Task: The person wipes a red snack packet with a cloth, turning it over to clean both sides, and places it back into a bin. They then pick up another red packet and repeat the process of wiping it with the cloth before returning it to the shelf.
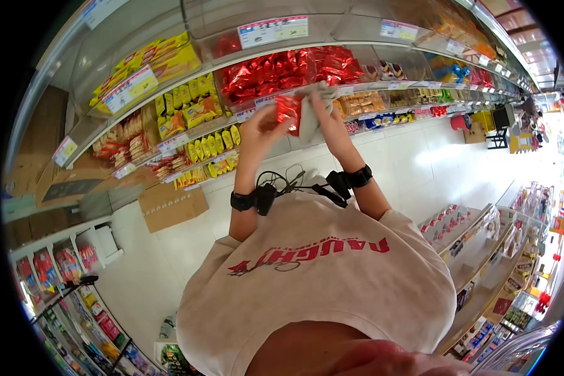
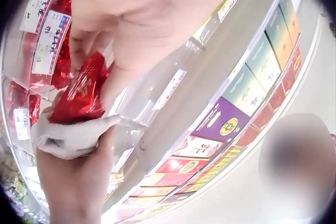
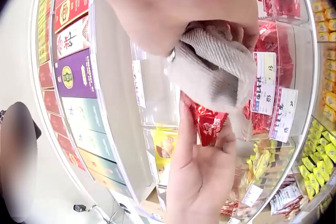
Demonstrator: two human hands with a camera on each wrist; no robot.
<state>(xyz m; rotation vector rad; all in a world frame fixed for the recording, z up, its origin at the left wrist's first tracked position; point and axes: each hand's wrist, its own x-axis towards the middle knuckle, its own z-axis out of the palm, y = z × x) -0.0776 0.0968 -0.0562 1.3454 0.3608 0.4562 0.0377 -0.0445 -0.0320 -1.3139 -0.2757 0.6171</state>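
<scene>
A small shiny red foil packet (image 1: 288,113) is pinched between the thumb and fingers of my left hand (image 1: 257,135), in front of the shelf. My right hand (image 1: 333,127) grips a light grey ribbed cloth (image 1: 311,122), bunched over its fingers. In the left wrist view the cloth (image 2: 73,136) lies against the lower end of the packet (image 2: 81,95). Seen from the right wrist, the packet (image 3: 209,124) pokes out below the cloth (image 3: 212,69), and the cloth hides most of the right fingertips.
Behind the hands, a clear bin holds many similar red packets (image 1: 263,72). Yellow packs (image 1: 191,103) fill bins to the left. Price tags (image 1: 272,31) line the shelf edges. A cardboard box (image 1: 172,205) stands on the floor at left, and a low shelf (image 1: 470,250) stands at right.
</scene>
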